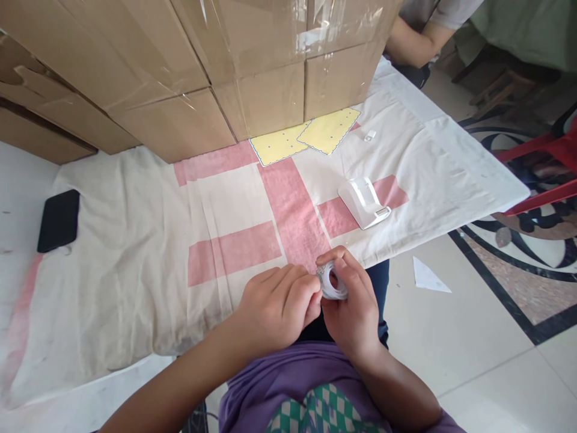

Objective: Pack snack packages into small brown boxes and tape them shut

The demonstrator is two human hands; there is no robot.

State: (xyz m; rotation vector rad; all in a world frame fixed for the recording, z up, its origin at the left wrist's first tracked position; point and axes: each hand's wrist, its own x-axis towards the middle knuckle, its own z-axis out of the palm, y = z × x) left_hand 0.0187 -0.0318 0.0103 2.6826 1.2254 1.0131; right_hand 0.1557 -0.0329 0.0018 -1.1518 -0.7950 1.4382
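A roll of clear tape (329, 291) sits in front of the person's waist, just off the near edge of the table. The right hand (354, 304) grips it between thumb and fingers; the left hand (282, 307) is curled closed against its left side, though whether it pinches the tape cannot be told. Beyond, a white dispenser (360, 201) rests on a wrinkled off-white cloth (234, 204) with pink blocks. Farther back lie a small white piece (370, 136) and two overlapping yellow sheets (329, 131) with dark dots, near stacked, taped cardboard boxes (270, 99). A black phone (58, 221) lies at the far left. To the right, a paper scrap (430, 275) lies on the pale tiled floor (419, 337), near a dark-patterned inlay and red seat (541, 198). Another person's arm (417, 45) shows behind the boxes. Grey marks on the roll are too small to read.
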